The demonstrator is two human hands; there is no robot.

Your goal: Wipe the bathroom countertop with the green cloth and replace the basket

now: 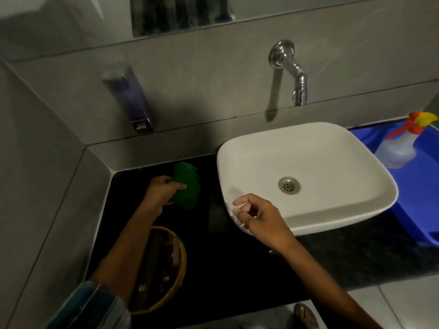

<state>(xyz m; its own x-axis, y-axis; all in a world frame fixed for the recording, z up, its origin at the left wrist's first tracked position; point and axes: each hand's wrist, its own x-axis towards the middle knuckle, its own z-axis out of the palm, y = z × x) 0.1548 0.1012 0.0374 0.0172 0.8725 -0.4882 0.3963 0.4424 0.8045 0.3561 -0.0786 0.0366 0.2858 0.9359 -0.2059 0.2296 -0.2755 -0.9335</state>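
My left hand (161, 189) grips the green cloth (186, 186) and presses it on the black countertop (237, 269), left of the basin near the back wall. A round woven basket (177, 276) with dark items inside sits on the countertop's front left, partly hidden under my left forearm. My right hand (257, 216) hovers at the basin's front left rim with its fingers loosely curled, and it holds nothing.
A white vessel basin (332, 148) takes up the counter's middle and right. A chrome tap (293, 72) and a soap dispenser (131, 100) hang on the tiled wall. A blue tub (420, 193) with a spray bottle (401, 143) stands at the right.
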